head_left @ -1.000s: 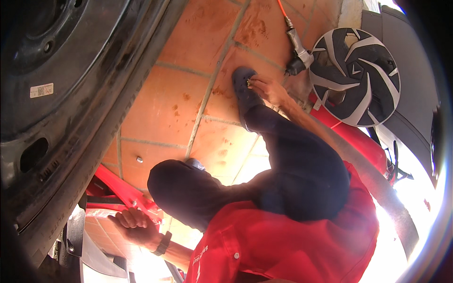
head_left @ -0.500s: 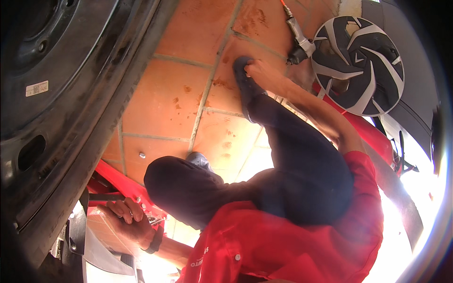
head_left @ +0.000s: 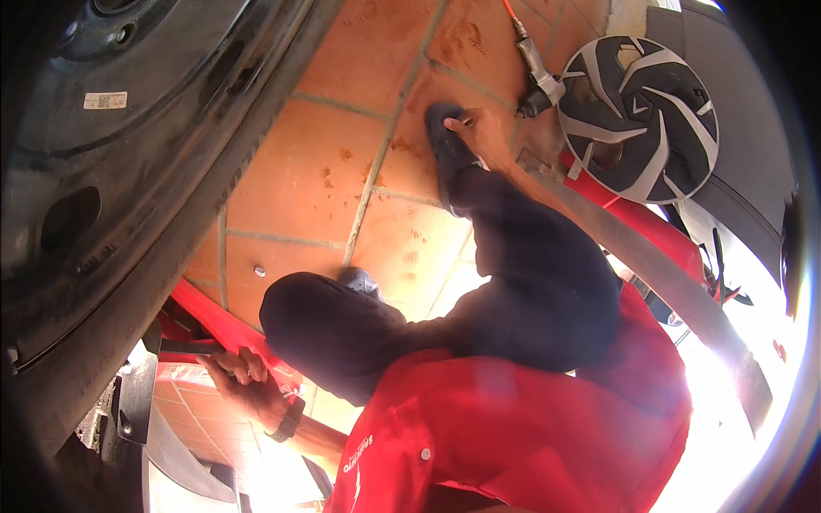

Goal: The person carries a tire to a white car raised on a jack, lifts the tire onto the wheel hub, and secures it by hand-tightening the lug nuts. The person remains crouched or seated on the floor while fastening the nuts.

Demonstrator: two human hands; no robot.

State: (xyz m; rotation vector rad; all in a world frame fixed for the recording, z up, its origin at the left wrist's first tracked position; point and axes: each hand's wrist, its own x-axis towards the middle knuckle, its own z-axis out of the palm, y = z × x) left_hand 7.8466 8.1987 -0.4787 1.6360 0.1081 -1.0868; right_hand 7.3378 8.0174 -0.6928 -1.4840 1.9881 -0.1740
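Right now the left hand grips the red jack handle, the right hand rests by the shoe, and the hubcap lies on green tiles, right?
Not quite: in the head view the hubcap lies on orange-brown tiles, not green. The left hand does grip the red jack handle, and the right hand rests by the shoe.

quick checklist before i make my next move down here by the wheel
1. Grip on the bar: ok. The left hand is closed around the red bar.
2. Right hand free: cannot tell. It rests at the shoe, with its fingers partly hidden.
3. Wrench in reach: ok. It lies on the tiles just past the right hand.
4. Hubcap out of the way: ok. It sits beyond the wrench.
5. Floor by the knee: not ok. A small metal piece lies loose.
6. Wheel steady: cannot tell. Its support is hidden.
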